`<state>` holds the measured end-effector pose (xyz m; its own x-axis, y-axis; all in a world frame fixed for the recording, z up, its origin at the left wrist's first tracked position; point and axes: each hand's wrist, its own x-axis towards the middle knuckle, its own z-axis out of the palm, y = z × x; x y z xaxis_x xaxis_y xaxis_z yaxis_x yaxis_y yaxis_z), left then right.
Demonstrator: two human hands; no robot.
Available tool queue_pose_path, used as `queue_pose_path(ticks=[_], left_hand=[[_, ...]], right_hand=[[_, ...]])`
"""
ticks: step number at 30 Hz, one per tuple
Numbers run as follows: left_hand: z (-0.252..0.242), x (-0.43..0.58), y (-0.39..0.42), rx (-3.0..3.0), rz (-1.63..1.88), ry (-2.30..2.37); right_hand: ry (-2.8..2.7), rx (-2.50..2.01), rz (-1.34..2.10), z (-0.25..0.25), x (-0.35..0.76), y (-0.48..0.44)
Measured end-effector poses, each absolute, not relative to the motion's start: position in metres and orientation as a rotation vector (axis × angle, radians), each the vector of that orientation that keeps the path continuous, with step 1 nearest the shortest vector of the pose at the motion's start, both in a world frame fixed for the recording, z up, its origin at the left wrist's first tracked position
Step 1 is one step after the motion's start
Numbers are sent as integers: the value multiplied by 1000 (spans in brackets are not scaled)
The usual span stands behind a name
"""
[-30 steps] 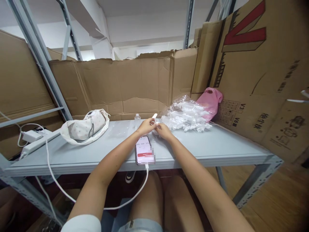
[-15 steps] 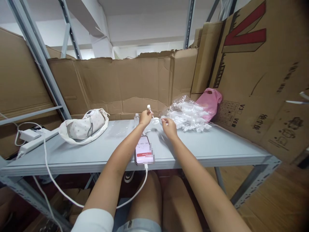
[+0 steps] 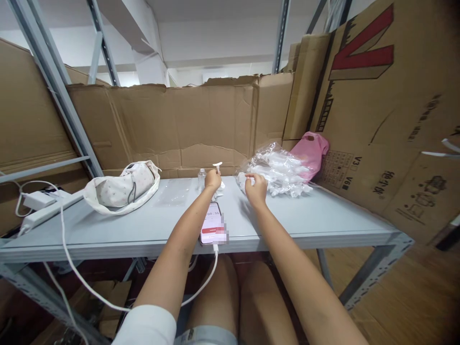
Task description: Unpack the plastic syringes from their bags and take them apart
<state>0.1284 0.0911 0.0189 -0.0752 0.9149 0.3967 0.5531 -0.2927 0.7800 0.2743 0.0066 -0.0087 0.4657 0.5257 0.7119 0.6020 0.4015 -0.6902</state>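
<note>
My left hand (image 3: 213,180) is closed around a small white plastic piece (image 3: 217,166) with a T-shaped top; its lower part is hidden by my fingers. Just left of this hand stands a small clear bottle (image 3: 201,178). More white pieces (image 3: 219,189) lie on the table below and beside the hand, partly covered by it. My right hand (image 3: 256,188) hovers at the left edge of a clear plastic bag (image 3: 280,165) full of white plastic parts. Its thumb and index finger are apart, with nothing visible between them.
A phone (image 3: 212,225) showing a timer lies at the front edge of the grey table (image 3: 172,227), plugged into a white cable (image 3: 215,261). On the left are a white cloth pouch (image 3: 124,187), a flat clear bag (image 3: 172,192) and a power strip (image 3: 50,211). A pink bag (image 3: 311,153) and large cardboard box (image 3: 391,120) stand right.
The white piece in my left hand has turned, its top now lying across, and the hand has lowered slightly. My right hand's fingers have parted and come away from the white ring-like part.
</note>
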Motion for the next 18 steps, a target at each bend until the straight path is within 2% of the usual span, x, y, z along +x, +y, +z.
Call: queue_pose_path(ticks=[5, 12, 18], left_hand=[[23, 130, 87, 1737, 1385, 1534], [24, 120, 59, 1780, 1410, 1262], [19, 87, 28, 2013, 1269, 1306]], right_hand=[[-934, -1299, -138, -5, 276, -1], [-1096, -1456, 157, -16, 283, 14], [-1117, -1491, 238, -19, 286, 24]])
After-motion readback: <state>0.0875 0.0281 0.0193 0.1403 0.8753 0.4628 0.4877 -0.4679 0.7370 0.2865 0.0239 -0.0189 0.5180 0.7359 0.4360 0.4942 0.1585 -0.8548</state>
